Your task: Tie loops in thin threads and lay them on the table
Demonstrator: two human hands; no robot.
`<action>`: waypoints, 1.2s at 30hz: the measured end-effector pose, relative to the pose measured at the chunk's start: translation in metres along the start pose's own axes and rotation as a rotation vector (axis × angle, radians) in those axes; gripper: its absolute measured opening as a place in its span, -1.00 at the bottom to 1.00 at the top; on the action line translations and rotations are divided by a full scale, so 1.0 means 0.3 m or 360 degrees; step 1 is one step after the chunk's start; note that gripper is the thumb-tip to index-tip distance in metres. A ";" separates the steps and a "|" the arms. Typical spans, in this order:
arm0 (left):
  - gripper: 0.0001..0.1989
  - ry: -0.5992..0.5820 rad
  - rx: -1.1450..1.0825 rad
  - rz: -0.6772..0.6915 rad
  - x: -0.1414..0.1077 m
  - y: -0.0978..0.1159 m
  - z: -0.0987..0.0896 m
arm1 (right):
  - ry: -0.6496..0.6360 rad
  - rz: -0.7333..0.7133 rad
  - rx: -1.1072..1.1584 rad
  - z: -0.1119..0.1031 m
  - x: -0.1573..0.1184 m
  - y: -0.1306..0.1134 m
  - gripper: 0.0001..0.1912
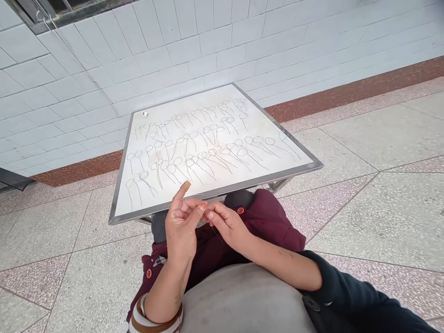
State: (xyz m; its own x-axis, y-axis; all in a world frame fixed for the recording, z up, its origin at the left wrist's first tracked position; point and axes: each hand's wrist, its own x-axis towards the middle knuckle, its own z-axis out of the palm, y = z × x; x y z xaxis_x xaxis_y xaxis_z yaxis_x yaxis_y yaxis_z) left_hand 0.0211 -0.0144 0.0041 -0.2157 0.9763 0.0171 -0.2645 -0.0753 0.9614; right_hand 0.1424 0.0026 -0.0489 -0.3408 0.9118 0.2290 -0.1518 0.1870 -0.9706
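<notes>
A white tiled wall (215, 41) runs across the far side at 12 o'clock, above a speckled stone floor (350, 203). Against the wall stands a white table with a grey metal rim (294, 170), spreading from 10 to 1 o'clock of the hands. Rows of thin loops with trailing tails (190, 159) lie on it, some overlapping. A small red-and-white object (145, 114) sits near its far corner, at 11 o'clock.

Just short of the table's near edge, over maroon cloth (268, 215) on the lap, the left hand (182, 226) and right hand (229, 226) meet at their fingertips. On each, thumb and finger are pinched together on a thin strand (218, 232); its upper end is hidden between the tips, and the visible length trails below the right fingertips toward 5 o'clock. One left finger is stretched toward 11 o'clock, its tip tan; whether that is a covering, I cannot tell. A red button (240, 211) shows at 3 o'clock of the pinch, beside the right hand.
</notes>
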 end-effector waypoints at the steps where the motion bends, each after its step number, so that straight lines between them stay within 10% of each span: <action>1: -0.40 -0.0001 0.0036 0.0016 -0.002 -0.002 -0.001 | 0.0078 -0.0036 -0.0092 -0.013 0.008 -0.007 -0.78; 15: -0.33 -0.0370 0.0028 -0.0383 -0.018 -0.058 0.008 | 0.0253 -0.0306 -0.0642 -0.093 0.065 -0.064 -0.86; 36: -0.45 -0.0543 0.0312 -0.0410 -0.067 -0.084 0.033 | 0.0569 -0.0394 -0.0693 -0.152 0.075 -0.116 -0.78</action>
State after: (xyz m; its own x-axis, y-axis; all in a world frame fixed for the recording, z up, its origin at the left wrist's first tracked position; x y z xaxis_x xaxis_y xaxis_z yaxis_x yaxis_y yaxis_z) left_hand 0.0414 -0.0303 -0.0178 0.1636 0.9715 -0.1713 -0.0793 0.1860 0.9793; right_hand 0.1824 0.0332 -0.0135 -0.0003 0.8742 0.4856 0.2320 0.4724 -0.8503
